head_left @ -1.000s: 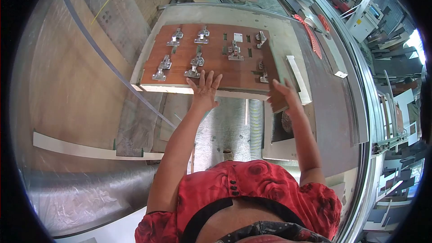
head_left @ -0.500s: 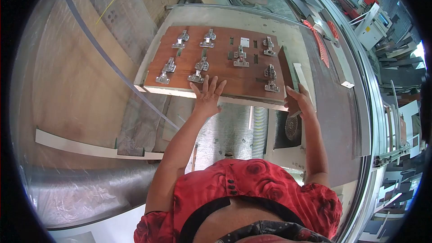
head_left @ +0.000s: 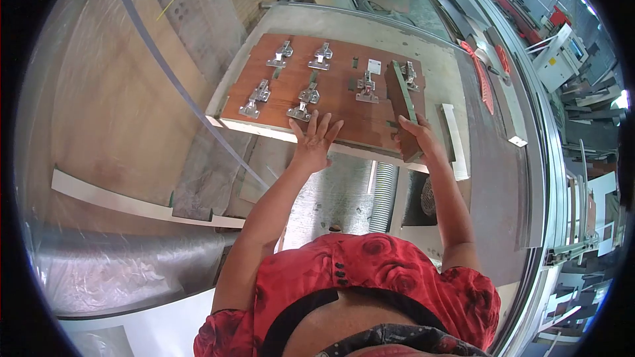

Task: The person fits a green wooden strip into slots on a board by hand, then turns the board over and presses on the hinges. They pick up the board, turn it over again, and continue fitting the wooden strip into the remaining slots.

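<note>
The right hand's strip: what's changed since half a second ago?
The right hand has brought the strip leftward, from beside the panel to over its right part, hiding the lower right hinge. It keeps hold. The left hand still rests on the panel.

Across the board (head_left: 344, 96), passage was blocked by a raised strip (head_left: 399, 106); gaps were left between hinges (head_left: 307, 97).

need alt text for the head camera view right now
The wearer's right hand holds a narrow strip over the right part of a reddish-brown board, while the left hand is spread at the board's near edge. Metal hinges dot the board, which lies on a pale worktop.
</note>
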`<state>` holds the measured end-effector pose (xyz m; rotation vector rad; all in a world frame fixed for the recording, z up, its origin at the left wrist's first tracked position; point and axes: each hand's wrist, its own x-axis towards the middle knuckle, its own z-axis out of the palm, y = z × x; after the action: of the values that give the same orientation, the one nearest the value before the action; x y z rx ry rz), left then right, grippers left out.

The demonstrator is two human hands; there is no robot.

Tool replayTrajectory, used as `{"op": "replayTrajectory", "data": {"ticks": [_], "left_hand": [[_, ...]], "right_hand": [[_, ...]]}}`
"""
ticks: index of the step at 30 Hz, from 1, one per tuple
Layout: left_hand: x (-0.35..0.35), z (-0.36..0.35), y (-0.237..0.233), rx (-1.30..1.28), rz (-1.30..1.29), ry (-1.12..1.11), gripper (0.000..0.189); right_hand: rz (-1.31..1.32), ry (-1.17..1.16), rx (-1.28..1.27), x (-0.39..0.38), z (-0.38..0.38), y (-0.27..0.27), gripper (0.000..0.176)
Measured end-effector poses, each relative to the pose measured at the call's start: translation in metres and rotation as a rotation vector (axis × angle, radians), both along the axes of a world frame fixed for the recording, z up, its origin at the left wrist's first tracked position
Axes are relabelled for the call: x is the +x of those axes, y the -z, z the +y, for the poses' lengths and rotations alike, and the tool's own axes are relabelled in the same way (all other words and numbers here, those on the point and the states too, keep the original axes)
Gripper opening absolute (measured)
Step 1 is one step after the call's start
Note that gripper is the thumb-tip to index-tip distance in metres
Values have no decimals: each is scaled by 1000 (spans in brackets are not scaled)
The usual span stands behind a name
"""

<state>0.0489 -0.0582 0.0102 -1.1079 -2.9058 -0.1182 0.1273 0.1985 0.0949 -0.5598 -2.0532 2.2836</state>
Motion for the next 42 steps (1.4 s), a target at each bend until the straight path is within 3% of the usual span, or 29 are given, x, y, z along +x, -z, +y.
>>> {"op": "replayTrajectory", "data": {"ticks": [8, 17, 20, 42], "left_hand": [[-2, -2, 11, 100, 45, 30, 111], [0, 1, 0, -38, 9, -1, 116], [0, 0, -2, -38, 0, -8, 117], [0, -4, 5, 33, 42, 21, 118]], "right_hand": [[-1, -16, -82, 0, 0, 18, 41], [-59, 28, 25, 50, -28, -19, 50], [-31, 20, 56, 64, -36, -10, 44], [-125, -22, -12, 105, -66, 10, 54]]}}
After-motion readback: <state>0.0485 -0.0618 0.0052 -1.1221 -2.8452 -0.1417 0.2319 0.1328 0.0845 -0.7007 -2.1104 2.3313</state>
